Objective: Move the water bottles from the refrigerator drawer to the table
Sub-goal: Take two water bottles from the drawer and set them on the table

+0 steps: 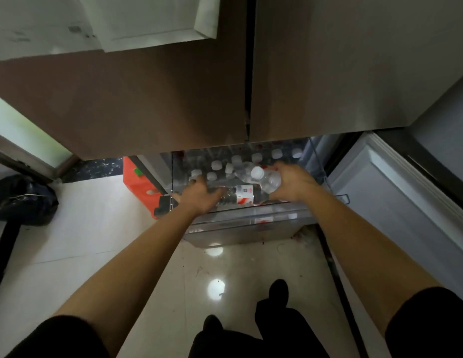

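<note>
Glossy pale floor tiles (78,228) reflect two round lights below the brown double doors (147,99). Left of the doors lie a black bag (23,200), an orange box (137,182) and a pale glazed panel (23,133).

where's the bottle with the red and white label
Head view: the labelled bottle lies on its side near the drawer front, between the left hand and the right hand gripping a clear bottle.

No wording can be read. A red-and-white label (244,191) is borne by one lying bottle (244,200). Its print is blurred.
</note>
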The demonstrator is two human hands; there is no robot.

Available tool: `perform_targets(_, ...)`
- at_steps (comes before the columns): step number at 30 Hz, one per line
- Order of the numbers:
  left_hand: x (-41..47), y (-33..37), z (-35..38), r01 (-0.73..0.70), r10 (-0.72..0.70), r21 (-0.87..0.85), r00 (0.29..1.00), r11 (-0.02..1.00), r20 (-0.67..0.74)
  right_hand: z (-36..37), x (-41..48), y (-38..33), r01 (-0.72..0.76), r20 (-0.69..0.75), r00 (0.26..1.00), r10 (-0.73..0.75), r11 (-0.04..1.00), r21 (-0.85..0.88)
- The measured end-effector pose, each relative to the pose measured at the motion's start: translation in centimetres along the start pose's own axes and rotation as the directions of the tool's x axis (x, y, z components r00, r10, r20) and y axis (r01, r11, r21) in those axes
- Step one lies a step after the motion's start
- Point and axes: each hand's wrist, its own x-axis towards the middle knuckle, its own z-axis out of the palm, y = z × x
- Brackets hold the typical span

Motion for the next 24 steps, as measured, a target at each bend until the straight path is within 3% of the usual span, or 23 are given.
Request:
perform_targets(4, 2.4, 4.2, 2.4, -0.175, 0.218, 0.400, 0.974, 0.900, -0.065, -1.3, -2.9, 3.5, -0.016, -0.100, 0.994, 0.040, 0.974, 0.228)
perform_targets(8, 4.5, 8.7, 5.0, -0.330, 0.404, 0.604, 0.915, 0.725, 0.015, -1.0, -5.3, 6.0, -0.001, -0.237, 0.966, 0.100, 0.923, 0.385)
perform_targets(11, 5.7, 10.8, 6.0, -0.397, 0.474, 0.649, 0.878, 0.649, 0.063, -0.5, -6.0, 6.9, 0.010, -0.281, 0.949, 0.142, 0.879, 0.477)
perform_targets(16, 7.1, 11.6, 7.0, -0.357, 0.470, 0.727, 0.881, 0.587, 0.053, 0.4, -5.5, 7.2, 0.010, -0.285, 0.948, 0.143, 0.881, 0.474)
perform_targets(24, 6.5, 11.6, 7.5, -0.289, 0.392, 0.705, 0.920, 0.648, 0.017, 1.5, -4.7, 6.8, -0.054, -0.286, 0.940, 0.184, 0.912, 0.407)
